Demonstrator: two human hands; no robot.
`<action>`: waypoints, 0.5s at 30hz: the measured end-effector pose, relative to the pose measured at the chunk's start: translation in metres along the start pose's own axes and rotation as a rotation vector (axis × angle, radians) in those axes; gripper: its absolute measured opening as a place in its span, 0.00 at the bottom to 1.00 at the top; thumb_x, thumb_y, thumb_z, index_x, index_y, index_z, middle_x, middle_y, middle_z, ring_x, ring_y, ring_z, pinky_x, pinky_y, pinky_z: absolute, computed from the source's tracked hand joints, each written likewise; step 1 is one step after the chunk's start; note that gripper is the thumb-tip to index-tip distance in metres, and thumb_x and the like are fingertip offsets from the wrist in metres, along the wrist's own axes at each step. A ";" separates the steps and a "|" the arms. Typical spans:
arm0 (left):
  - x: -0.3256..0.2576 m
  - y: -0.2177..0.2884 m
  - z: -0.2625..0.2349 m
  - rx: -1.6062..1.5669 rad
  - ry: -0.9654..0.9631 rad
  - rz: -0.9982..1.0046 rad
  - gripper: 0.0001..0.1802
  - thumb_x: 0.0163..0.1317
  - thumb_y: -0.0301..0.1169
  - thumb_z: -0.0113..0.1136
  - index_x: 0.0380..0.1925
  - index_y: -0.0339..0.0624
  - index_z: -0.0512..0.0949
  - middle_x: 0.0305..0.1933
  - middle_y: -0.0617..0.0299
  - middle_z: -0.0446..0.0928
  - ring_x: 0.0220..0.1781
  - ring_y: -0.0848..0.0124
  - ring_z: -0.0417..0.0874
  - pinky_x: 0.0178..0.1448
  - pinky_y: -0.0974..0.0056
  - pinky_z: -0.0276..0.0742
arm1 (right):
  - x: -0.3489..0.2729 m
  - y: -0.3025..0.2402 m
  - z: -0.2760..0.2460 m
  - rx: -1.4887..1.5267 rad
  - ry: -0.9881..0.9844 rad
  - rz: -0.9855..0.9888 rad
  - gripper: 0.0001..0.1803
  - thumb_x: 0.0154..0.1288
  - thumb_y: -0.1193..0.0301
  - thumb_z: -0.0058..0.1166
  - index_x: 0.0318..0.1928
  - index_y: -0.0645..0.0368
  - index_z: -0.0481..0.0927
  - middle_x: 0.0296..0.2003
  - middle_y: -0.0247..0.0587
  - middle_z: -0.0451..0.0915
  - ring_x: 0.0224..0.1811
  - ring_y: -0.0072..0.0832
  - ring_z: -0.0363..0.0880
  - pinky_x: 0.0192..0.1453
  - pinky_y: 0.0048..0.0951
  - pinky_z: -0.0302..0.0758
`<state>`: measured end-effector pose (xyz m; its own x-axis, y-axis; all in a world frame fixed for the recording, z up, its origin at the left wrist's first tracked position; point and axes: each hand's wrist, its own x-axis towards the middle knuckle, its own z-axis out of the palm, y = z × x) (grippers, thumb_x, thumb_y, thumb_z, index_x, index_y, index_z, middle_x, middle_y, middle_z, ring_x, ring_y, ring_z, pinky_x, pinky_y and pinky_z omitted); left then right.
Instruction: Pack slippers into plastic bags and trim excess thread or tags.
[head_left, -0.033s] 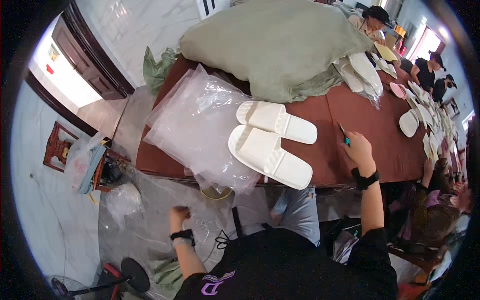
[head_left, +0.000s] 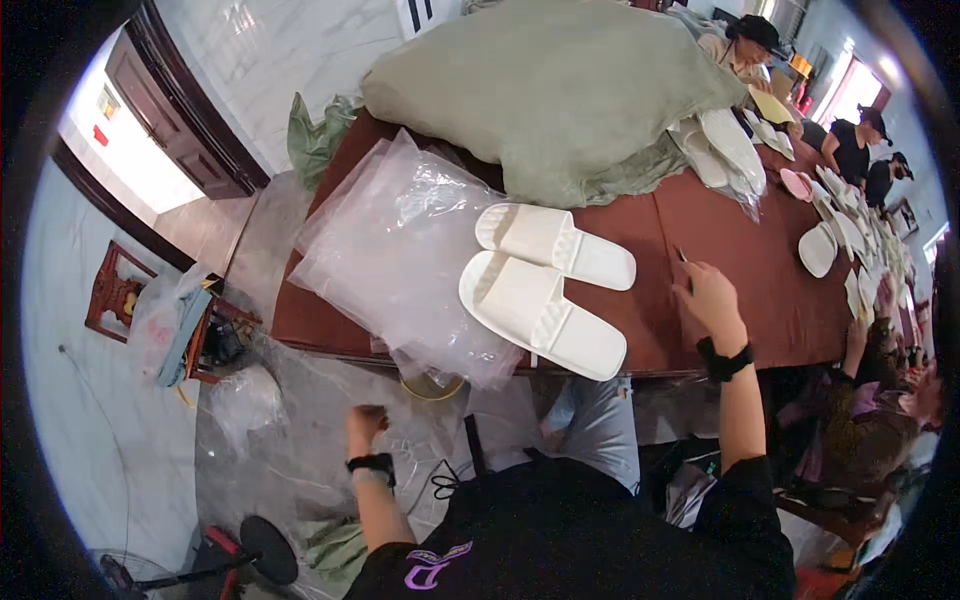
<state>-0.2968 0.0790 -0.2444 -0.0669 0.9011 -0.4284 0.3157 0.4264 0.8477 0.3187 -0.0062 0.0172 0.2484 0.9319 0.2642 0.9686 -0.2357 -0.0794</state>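
Observation:
On the brown-covered table (head_left: pixel 800 325), my right hand (head_left: pixel 710 300) is closed around a small pointed tool (head_left: pixel 682 254). Only its narrow dark tip shows now; the teal handle is hidden by the fingers. To the left of this hand lies a pair of white slippers, a far one (head_left: pixel 600 262) and a near one (head_left: pixel 585 340), side by side with toes to the left. They rest partly on a stack of clear plastic bags (head_left: pixel 385 255). Away from the table, low on the left, my left hand (head_left: pixel 367 424) has curled fingers; anything inside them is hidden.
A big grey-green sack (head_left: pixel 540 85) covers the table's far side. More white slippers (head_left: pixel 818 248) lie along the right, where several people (head_left: pixel 755 45) sit or stand. A wooden chair (head_left: pixel 115 290) with bags stands at left. Beneath the table edge is a yellow-rimmed bucket (head_left: pixel 433 388).
My left hand has risen slightly. My right hand has turned a little, so the tool's teal handle no longer shows. The slippers look unmoved on the table.

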 end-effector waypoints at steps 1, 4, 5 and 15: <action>0.021 -0.028 -0.026 0.353 -0.071 0.384 0.13 0.50 0.34 0.57 0.19 0.32 0.77 0.23 0.53 0.79 0.19 0.65 0.79 0.25 0.65 0.72 | 0.015 -0.043 -0.002 0.269 -0.068 -0.051 0.20 0.54 0.66 0.60 0.48 0.57 0.76 0.40 0.51 0.79 0.43 0.43 0.78 0.45 0.38 0.75; 0.060 0.001 0.059 0.049 -0.135 0.120 0.17 0.55 0.37 0.60 0.30 0.29 0.79 0.35 0.48 0.81 0.36 0.54 0.82 0.41 0.62 0.76 | 0.028 -0.076 0.009 0.862 -0.237 -0.085 0.21 0.60 0.67 0.57 0.53 0.59 0.72 0.40 0.47 0.81 0.38 0.27 0.81 0.37 0.27 0.76; 0.069 -0.008 0.057 0.150 0.000 0.377 0.17 0.54 0.32 0.60 0.40 0.30 0.75 0.42 0.49 0.79 0.42 0.59 0.80 0.46 0.60 0.75 | 0.036 -0.106 0.007 1.149 -0.390 0.041 0.24 0.62 0.67 0.55 0.57 0.58 0.68 0.43 0.45 0.79 0.37 0.26 0.79 0.35 0.26 0.76; -0.099 0.165 0.030 0.405 -0.957 0.344 0.21 0.63 0.35 0.55 0.54 0.35 0.71 0.48 0.53 0.78 0.48 0.71 0.78 0.53 0.68 0.72 | 0.085 -0.149 0.054 1.819 -0.568 0.336 0.19 0.65 0.71 0.51 0.55 0.63 0.72 0.28 0.32 0.72 0.24 0.17 0.68 0.23 0.17 0.62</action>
<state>-0.2095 0.0584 -0.0713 0.7922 0.4583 -0.4029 0.4762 -0.0515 0.8778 0.1951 0.1231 -0.0001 -0.0021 0.9715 -0.2369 -0.3744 -0.2204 -0.9007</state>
